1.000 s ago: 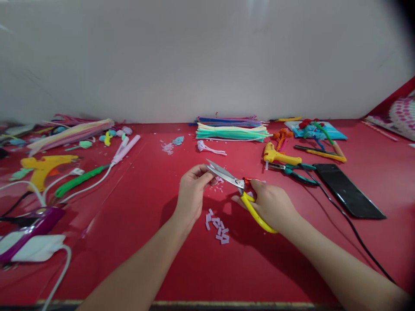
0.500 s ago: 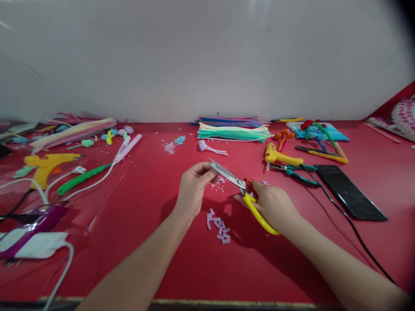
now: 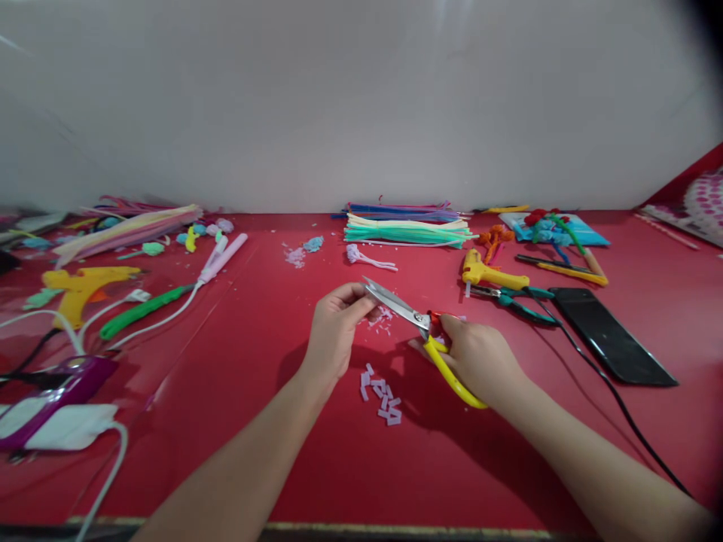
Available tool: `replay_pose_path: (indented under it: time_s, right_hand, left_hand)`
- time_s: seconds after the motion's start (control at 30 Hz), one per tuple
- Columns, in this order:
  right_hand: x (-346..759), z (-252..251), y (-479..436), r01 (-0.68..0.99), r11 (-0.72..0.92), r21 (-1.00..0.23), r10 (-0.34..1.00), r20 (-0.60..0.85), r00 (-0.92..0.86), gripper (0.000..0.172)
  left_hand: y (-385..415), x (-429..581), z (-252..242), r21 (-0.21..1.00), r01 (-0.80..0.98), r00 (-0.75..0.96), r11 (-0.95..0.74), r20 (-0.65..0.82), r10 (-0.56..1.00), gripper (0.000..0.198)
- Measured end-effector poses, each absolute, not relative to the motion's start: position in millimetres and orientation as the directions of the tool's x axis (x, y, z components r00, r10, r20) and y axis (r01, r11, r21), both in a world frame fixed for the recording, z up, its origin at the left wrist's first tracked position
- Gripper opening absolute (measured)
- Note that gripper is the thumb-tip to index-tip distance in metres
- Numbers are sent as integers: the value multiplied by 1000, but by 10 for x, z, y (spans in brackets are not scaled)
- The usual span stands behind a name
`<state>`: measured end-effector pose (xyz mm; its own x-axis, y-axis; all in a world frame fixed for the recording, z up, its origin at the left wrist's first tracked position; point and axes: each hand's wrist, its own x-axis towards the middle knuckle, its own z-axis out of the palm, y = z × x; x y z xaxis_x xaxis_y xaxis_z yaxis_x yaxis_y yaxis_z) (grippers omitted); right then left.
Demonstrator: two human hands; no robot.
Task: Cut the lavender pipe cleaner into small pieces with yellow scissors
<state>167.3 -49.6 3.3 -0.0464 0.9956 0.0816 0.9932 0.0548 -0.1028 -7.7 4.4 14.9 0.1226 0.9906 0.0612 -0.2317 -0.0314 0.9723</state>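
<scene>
My right hand (image 3: pixel 480 357) grips yellow-handled scissors (image 3: pixel 421 327) over the red table (image 3: pixel 282 452); the steel blades point up and left, nearly closed. My left hand (image 3: pixel 336 327) is pinched at the blade tips, thumb and fingers pressed together on something too small to make out. A little heap of short lilac cut pieces (image 3: pixel 381 395) lies on the table below and between both hands. Tiny lilac scraps (image 3: pixel 379 316) lie under the blades.
At the back lie bundled pipe cleaners (image 3: pixel 407 226), a lilac twisted piece (image 3: pixel 367 260), a yellow glue gun (image 3: pixel 489 275), teal pliers (image 3: pixel 517 299) and a black phone (image 3: pixel 613 335) with a cable. On the left are another glue gun (image 3: pixel 79 290), a green tool (image 3: pixel 141 310) and cords.
Almost nothing has changed. Both hands stay at the scissors' blades with only slight shifts; the view has drifted a little.
</scene>
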Motion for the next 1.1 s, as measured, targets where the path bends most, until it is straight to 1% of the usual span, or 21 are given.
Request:
replay_pose_path:
  time_s: [0.47, 0.67, 0.77, 0.9, 0.97, 1.0, 1.03, 1.1]
  right_hand:
    - [1700, 31, -501, 995, 64, -76, 993, 105, -56, 42]
    - [1727, 3, -482, 997, 49, -54, 995, 87, -44, 41]
    - [1738, 7, -479, 998, 14, -64, 996, 94, -8, 42]
    - [1752, 39, -469, 995, -68, -71, 991, 112, 76, 43]
    - [1753, 44, -458, 990, -79, -120, 991, 97, 91, 41]
    - [1751, 40, -452, 983, -74, -169, 992, 90, 90, 39]
    - [1745, 33, -447, 970, -61, -237, 993, 82, 83, 37]
    - [1725, 19, -445, 911, -25, -412, 996, 73, 60, 33]
  left_hand:
    - [49, -86, 136, 972, -230, 143, -44, 79, 987, 5]
    - [59, -93, 127, 976, -216, 149, -33, 66, 987, 6]
    - [53, -90, 124, 973, -232, 158, -16, 54, 986, 7]
    - [37, -72, 102, 965, -260, 229, 13, 48, 972, 9]
    - [31, -59, 82, 965, -259, 252, 43, 24, 967, 10]
    - [28, -51, 73, 965, -256, 262, 60, 9, 965, 11]
    - [24, -43, 66, 966, -248, 278, 76, -4, 961, 11]
    - [8, -22, 65, 974, -209, 336, 92, -17, 942, 12]
